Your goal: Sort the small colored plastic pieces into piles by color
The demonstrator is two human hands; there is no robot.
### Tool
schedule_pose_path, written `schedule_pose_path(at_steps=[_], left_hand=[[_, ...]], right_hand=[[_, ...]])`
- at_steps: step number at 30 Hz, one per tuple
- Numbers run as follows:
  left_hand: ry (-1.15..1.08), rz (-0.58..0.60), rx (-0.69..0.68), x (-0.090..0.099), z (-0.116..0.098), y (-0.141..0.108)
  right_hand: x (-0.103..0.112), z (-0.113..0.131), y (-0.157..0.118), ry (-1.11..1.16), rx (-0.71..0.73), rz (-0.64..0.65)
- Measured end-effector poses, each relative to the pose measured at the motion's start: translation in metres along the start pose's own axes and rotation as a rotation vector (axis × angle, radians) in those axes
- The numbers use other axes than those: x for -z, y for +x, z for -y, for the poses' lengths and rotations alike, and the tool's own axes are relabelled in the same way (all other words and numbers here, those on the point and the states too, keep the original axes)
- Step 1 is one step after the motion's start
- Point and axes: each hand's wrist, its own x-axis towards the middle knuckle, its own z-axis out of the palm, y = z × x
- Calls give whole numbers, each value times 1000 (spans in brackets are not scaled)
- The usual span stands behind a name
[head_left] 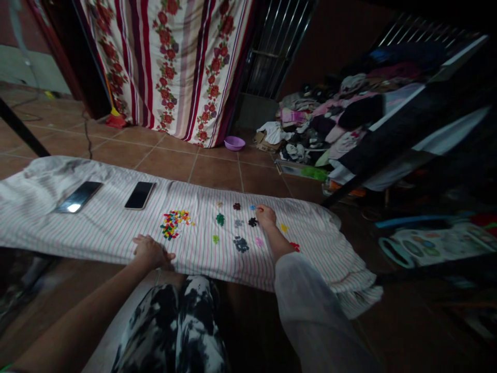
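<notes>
My right hand (267, 216) reaches over the striped cloth, fingertips pinched together beside a few small light blue pieces (252, 207); whatever is in the pinch is too small to make out. Around it lie little single-colour piles: brown pieces (236, 206), black pieces (253, 222), grey pieces (238, 223), dark grey pieces (240, 244), pink pieces (259, 241), yellow pieces (284, 228) and red pieces (295, 246). Farther left are green pieces (220, 219) and lime pieces (216, 239). My left hand (149, 250) rests at the near cloth edge, fingers apart, below a mixed multicoloured pile (174, 224).
Two phones, one (79, 197) at far left and another (140, 195) nearer the mixed pile, lie on the striped cloth (202, 259). Beyond are a floral curtain (166, 67), a purple basin (235, 143) and heaped clothes (322, 119) on the tiled floor.
</notes>
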Motion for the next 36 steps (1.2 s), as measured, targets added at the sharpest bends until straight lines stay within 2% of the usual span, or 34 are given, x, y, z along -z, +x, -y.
schedule_pose_path(at_steps=[4,8,26,32,36], left_hand=[[199,56,18,8,-5,-5],[304,50,-10,12,-7,-9],[319,38,0,1,-5,-3],[310,82,31,6,-8,-4],[219,100,77,8,-9,-4]], right_hand=[[-5,-2,9,-16,-28,20],[-11,-1,16,-20,-38,39],[-27,-12,28,-15,-116,60],[-25,-14,25,31,-101,62],[-18,-11,20,47,-95,73]])
